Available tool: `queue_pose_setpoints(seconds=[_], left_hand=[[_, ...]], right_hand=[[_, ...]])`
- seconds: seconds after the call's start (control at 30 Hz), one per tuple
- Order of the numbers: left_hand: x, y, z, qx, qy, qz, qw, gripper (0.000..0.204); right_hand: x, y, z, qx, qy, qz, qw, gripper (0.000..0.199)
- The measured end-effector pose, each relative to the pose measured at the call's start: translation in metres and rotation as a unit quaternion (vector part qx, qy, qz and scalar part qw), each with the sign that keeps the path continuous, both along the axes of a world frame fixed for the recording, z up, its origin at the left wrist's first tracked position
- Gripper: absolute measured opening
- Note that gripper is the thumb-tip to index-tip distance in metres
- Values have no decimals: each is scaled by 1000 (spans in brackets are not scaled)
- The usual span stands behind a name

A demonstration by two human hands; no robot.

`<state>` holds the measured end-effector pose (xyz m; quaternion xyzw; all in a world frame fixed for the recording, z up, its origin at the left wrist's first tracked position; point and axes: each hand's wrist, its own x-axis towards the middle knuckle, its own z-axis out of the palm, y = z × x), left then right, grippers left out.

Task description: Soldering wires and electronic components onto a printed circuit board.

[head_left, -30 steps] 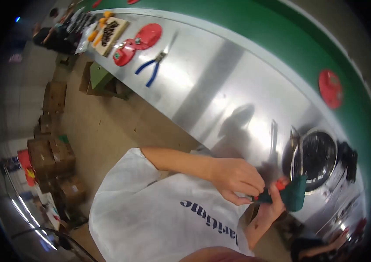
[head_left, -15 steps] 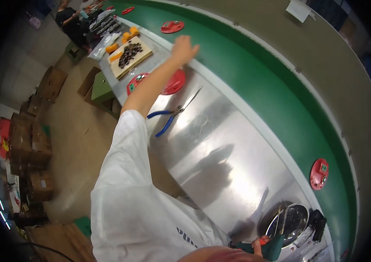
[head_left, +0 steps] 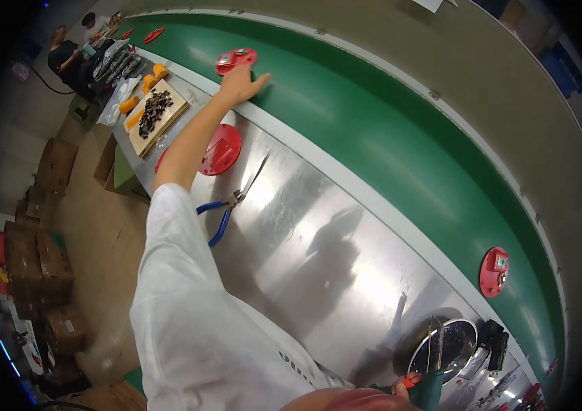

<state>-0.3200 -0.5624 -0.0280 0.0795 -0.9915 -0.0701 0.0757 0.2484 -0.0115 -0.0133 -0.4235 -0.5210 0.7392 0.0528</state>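
Observation:
My left hand (head_left: 238,85) reaches over the green conveyor belt (head_left: 346,116), its thumb spread away from the fingers. It overlaps the near edge of a red round part (head_left: 235,60) carrying small components; the fingertips are partly hidden. Under my left forearm, another red disc (head_left: 222,151) lies on the metal table, partly covered. Blue-handled long-nose pliers (head_left: 235,198) lie beside it with handles spread. At the bottom, my right hand (head_left: 403,386) is closed around a dark green tool (head_left: 428,390) with an orange-red part by the fingers. The tool's kind is unclear.
A board (head_left: 176,109) heaped with small dark pieces sits at the table's far left, near orange rolls (head_left: 159,71). A metal bowl (head_left: 466,349) stands at lower right beside black objects (head_left: 493,342). Another red part (head_left: 494,272) rides the belt. Two people work far left.
My left hand has moved from beside the red part on the belt to its near edge. The whole view has shifted a little. My right hand keeps its hold on the green tool.

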Motion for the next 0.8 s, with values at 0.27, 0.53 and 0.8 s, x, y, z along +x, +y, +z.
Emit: queue_pose_setpoints(seconds=[0.27, 0.53, 0.8], left_hand=[[76, 132, 9, 89, 146, -300, 939, 50], [36, 128, -25, 59, 56, -127, 989, 31], [270, 303, 48, 56, 6, -642, 765, 26]], right_hand=[[-28, -41, 35, -24, 190, 42, 981, 39], [27, -39, 49, -7, 236, 12, 972, 38], [52, -39, 29, -20, 199, -37, 979, 40]])
